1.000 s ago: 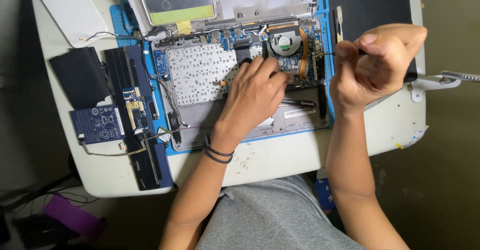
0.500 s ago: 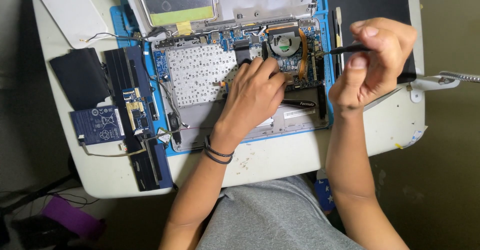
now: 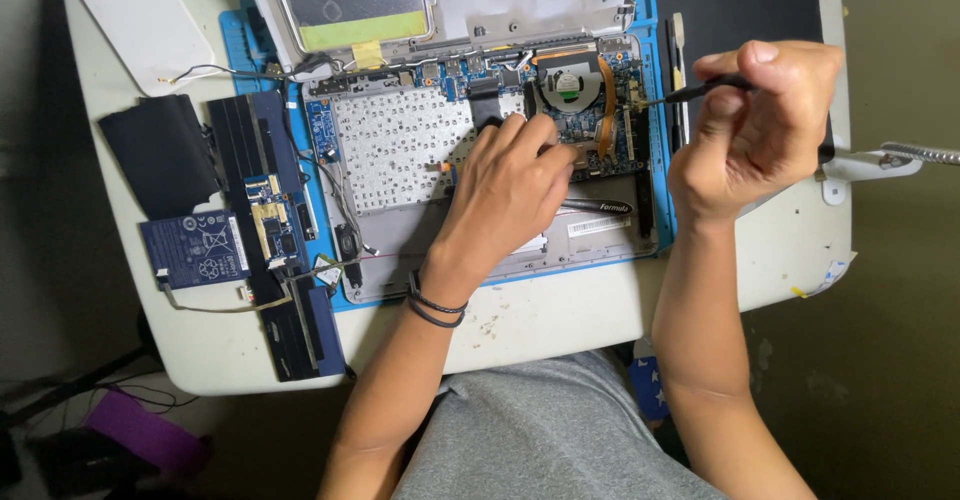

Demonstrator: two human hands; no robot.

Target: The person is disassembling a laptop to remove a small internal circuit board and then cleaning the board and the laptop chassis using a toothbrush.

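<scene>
Light's pretty flat and soft from overhead, bright on the white rounded tabletop [image 3: 560, 320] and dropping off fast to murky dark floor [image 3: 900, 360] all around. Shadows under the hands are faint. There's a mild sheen on the silvery foil-backed laptop lid [image 3: 350, 0], nothing blown out. Focus is sharp in the middle, slightly softer and a bit bowed toward the corners.

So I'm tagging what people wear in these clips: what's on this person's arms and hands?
Both forearms are bare, with no sleeves or gloves in view. The left hand has two thin dark bands around its wrist. The right hand and its wrist carry nothing: no ring, watch or band shows.
</scene>
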